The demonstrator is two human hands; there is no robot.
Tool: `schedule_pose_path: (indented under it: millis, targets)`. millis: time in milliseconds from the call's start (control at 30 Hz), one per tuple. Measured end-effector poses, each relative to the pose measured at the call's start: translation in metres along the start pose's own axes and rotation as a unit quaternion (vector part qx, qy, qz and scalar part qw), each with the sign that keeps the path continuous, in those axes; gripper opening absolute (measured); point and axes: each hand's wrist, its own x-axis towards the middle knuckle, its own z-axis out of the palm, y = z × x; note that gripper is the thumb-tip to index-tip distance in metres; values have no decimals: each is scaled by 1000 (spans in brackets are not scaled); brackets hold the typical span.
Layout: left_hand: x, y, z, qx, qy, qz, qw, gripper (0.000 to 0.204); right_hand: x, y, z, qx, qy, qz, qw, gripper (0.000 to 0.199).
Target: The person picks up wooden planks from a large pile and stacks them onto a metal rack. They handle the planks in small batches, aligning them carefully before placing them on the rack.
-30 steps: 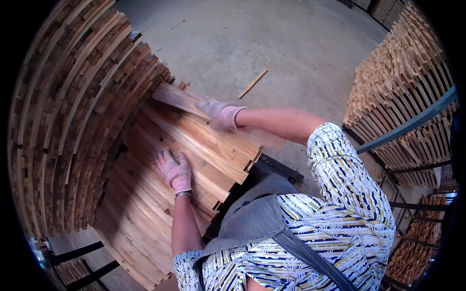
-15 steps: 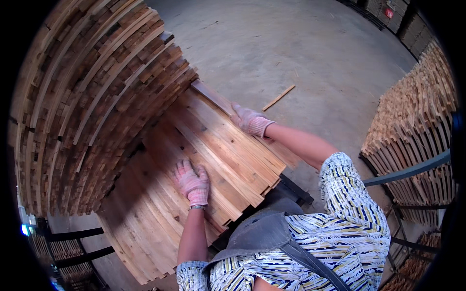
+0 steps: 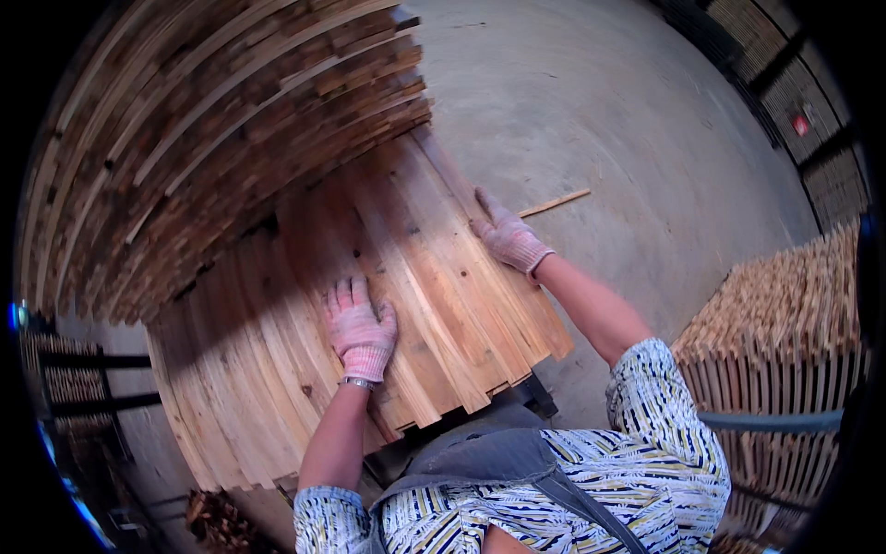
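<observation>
One edge board (image 3: 448,171), now settled alongside the other boards (image 3: 443,300), seemingly evens the row, left hand (image 3: 360,325) lying flat, right hand (image 3: 509,235) outspread against it.

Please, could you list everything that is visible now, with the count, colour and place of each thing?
Boards: many, light to reddish brown, side by side under the hands
Tall wood stack: one, brown, upper left
Wood strip: one, light brown, on the floor
Floor: one, grey, beyond the boards
Slatted wood stack: one, tan, right
Bar: one, blue-grey, across that stack
Far stacks: several, greyish brown, upper right
Apron: one, dark grey, lower centre
Patterned shirt: one, white, navy, yellow, bottom
Left hand: one, pinkish-gloved, flat on boards
Right hand: one, pinkish-gloved, at the boards' right edge
</observation>
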Motion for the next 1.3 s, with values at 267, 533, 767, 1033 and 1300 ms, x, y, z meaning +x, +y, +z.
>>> schedule_pose_path:
  millis: [267,533,767,1033,1300]
  targets:
    - [-4,-27,-13,-168,-57,-30,984,63,13,22,27,-97,113,-110,983,63]
    - [-89,-238,-75,-76,107,-86,988,39,-22,-28,22,-339,190,-85,917,57]
    - [-179,-526,-144,92,42,-379,920,61,-95,-48,63,-356,242,-71,900,54]
    - [-183,-626,-166,-396,-97,-480,777,44,-166,-60,96,-311,231,-81,918,47]
    - [-207,-669,-151,-357,-95,-466,804,65,-182,-74,114,-272,240,-98,927,44]
